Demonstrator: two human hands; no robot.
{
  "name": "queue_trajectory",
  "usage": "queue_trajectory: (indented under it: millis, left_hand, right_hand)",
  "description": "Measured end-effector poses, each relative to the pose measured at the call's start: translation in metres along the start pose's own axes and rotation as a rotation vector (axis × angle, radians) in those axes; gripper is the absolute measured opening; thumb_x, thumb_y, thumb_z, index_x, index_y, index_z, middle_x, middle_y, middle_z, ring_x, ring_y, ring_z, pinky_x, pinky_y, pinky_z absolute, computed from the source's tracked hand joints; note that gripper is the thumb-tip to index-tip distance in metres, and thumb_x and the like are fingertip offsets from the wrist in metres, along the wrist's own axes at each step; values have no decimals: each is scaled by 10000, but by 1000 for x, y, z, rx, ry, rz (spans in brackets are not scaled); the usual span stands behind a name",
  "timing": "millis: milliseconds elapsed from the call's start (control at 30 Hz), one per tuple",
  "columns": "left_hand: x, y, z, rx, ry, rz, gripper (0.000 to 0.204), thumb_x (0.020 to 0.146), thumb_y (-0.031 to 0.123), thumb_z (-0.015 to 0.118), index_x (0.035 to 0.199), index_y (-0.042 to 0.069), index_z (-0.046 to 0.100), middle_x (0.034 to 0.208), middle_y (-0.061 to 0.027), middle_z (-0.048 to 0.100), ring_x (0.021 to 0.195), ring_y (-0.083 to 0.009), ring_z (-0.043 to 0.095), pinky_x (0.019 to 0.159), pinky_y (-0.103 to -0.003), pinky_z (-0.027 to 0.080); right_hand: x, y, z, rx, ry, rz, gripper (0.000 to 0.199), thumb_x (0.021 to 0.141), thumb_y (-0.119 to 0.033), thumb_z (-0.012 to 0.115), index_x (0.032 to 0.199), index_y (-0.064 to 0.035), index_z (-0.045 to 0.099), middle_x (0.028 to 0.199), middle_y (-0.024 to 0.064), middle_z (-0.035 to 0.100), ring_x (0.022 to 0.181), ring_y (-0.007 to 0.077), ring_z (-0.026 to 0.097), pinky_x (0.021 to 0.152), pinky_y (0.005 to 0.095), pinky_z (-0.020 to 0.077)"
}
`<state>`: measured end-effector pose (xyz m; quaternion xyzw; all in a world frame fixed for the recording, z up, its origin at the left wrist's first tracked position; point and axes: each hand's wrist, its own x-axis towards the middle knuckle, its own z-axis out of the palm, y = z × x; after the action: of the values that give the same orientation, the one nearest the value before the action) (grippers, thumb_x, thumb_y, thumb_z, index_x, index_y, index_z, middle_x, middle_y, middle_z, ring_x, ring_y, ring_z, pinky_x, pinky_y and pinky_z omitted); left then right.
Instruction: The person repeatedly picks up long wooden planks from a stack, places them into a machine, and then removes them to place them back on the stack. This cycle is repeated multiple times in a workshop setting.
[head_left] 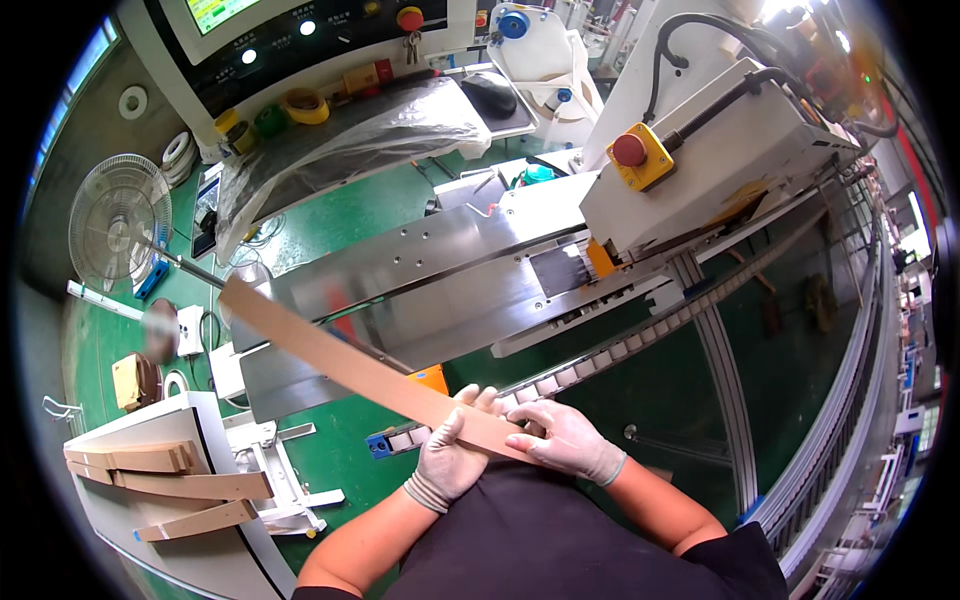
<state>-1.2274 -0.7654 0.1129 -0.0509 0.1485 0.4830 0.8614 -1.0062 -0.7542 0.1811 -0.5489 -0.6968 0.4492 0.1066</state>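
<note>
A long, flat light-brown strip point(345, 365) that looks like wood slants from my body up to the left, over the near end of a machine's metal bed point(300, 385). Close to its near end, my gloved left hand point(455, 455) grips it from the left side, thumb on top. My right hand point(570, 442), also in a pale glove, closes on the strip's near end by my dark shirt, with its thumb and curled fingers against the right edge. The strip's far end sticks out unsupported by either hand.
More brown strips point(180, 485) lie on a white panel point(195, 415) at the lower left. A white machine head with a red stop button point(629, 151) stands at the right. A roller rail point(610, 355) crosses in front of me. A fan point(120, 220) stands at the far left.
</note>
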Motion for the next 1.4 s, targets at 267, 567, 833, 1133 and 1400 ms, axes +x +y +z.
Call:
queue_trajectory:
  millis: [267, 567, 833, 1133, 1400]
  left_hand:
    - [14, -6, -2, 183, 5, -291, 626, 951, 188, 738, 1501, 36, 481, 1521, -153, 548, 1475, -333, 469, 1273, -532, 315]
    - [84, 36, 20, 117, -212, 41, 578, 1007, 413, 705, 1434, 56, 550, 1308, -102, 646, 1273, -298, 593, 1135, -485, 473]
    - [124, -8, 22, 923, 244, 238, 525, 965, 424, 793, 1221, -1, 621, 1089, -62, 690, 1002, -152, 630, 932, -328, 517]
    - [151, -20, 6, 1557, 163, 122, 424, 1064, 376, 600, 1055, -48, 596, 1014, -273, 674, 933, -421, 643, 860, -468, 501]
    - [180, -37, -23, 1557, 62, 304, 437, 1111, 368, 512, 1000, -40, 624, 924, -232, 654, 863, -378, 619, 786, -449, 501]
  right_hand:
    - [-54, 39, 29, 297, 86, 261, 491, 984, -467, 628, 1028, 15, 709, 950, 136, 669, 873, 280, 647, 838, 365, 525]
    - [-173, 109, 5, 778, -73, 783, 652, 1038, -649, 513, 1011, -31, 722, 793, 14, 654, 703, 119, 568, 643, 284, 456]
    - [-201, 89, 31, 955, 12, 623, 682, 987, -593, 659, 1290, 18, 670, 1042, 47, 722, 891, 163, 656, 808, 315, 524]
    - [-201, 104, 66, 372, 218, 652, 455, 1017, -404, 620, 1032, 38, 727, 992, 158, 737, 897, 271, 699, 822, 389, 527]
    - [-168, 114, 54, 249, 296, 635, 498, 1037, -446, 553, 968, 19, 718, 942, 238, 711, 912, 411, 688, 801, 446, 528]
